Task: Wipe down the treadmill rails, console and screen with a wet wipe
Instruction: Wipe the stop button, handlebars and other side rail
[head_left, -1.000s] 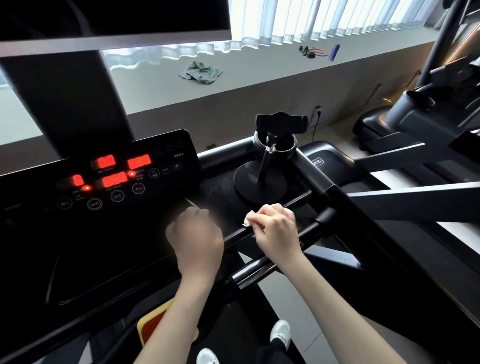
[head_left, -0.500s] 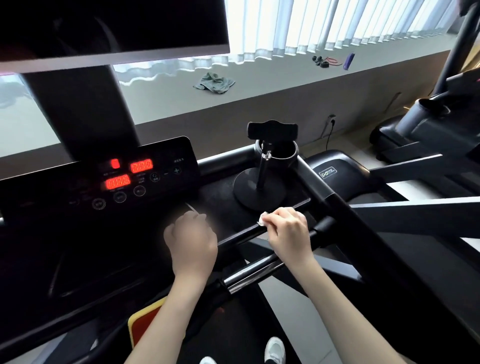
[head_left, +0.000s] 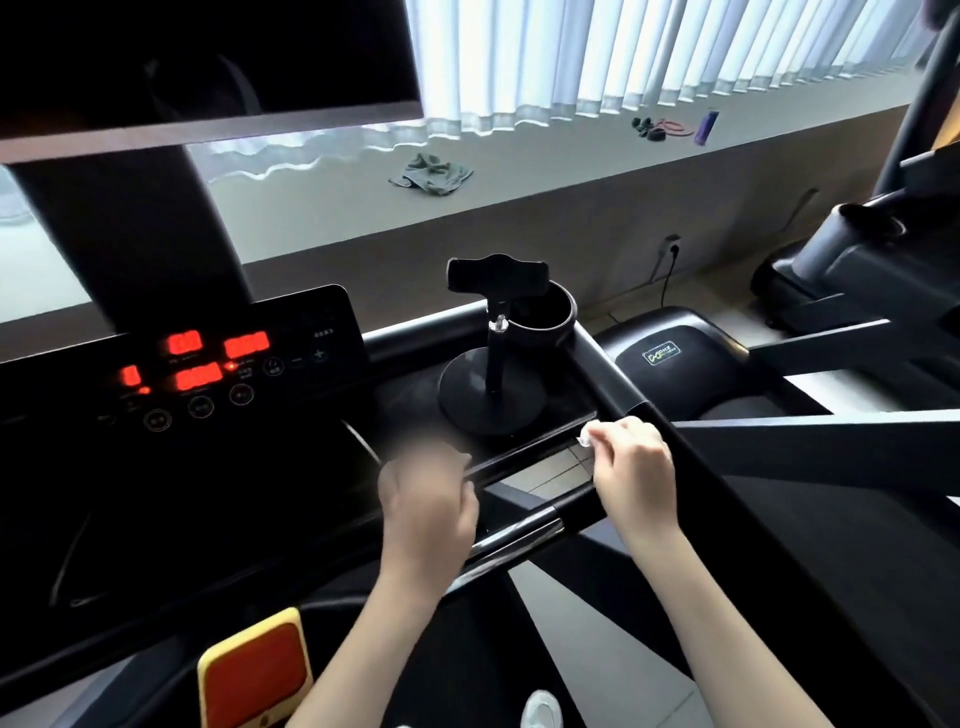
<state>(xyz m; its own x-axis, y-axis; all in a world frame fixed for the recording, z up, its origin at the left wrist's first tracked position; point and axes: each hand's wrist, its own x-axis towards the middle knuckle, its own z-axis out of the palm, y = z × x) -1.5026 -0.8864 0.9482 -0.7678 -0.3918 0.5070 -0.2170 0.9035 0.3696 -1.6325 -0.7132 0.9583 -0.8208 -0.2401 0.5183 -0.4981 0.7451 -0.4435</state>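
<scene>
The black treadmill console (head_left: 218, 426) with red lit digits fills the left, below a dark screen (head_left: 208, 57). My right hand (head_left: 631, 467) pinches a small white wet wipe (head_left: 587, 435) against the front edge of the console tray, beside the right rail (head_left: 623, 395). My left hand (head_left: 426, 493), blurred, rests with curled fingers on the console's front edge above the chrome handlebar (head_left: 519, 535). Whether it holds anything I cannot tell.
A black phone holder (head_left: 493, 364) stands on the tray next to a cup holder (head_left: 550, 317). A red and yellow stop button (head_left: 254, 670) sits low at centre. A grey cloth (head_left: 431, 174) lies on the window sill; another machine (head_left: 852, 260) stands at right.
My right hand has slid the wipe to the right along the tray's front edge, close to the right rail. My left hand has stayed in place.
</scene>
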